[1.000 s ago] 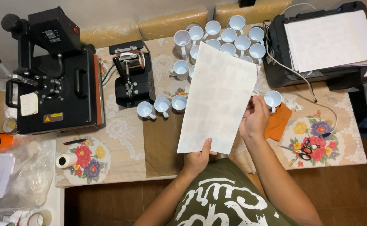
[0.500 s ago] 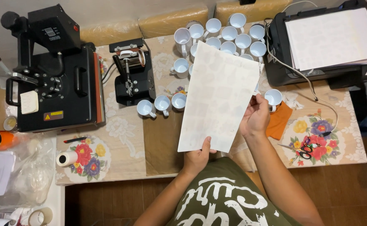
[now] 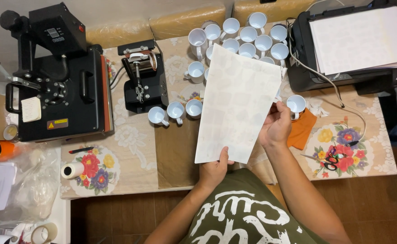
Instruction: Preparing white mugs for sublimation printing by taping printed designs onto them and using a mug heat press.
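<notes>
Both hands hold a large sheet of paper (image 3: 237,106) up over the table.

The left hand (image 3: 214,169) pinches the sheet's bottom edge and the right hand (image 3: 276,126) grips its right side, so it hangs flat and readable above the flowered tablecloth (image 3: 130,149). It hides part of the cluster of white mugs (image 3: 243,38); three more mugs (image 3: 176,112) sit just left of it. A heat press (image 3: 58,86), a mug press (image 3: 142,81), a printer (image 3: 352,45), an orange cloth (image 3: 301,129) and scissors (image 3: 332,161) lie around.
</notes>
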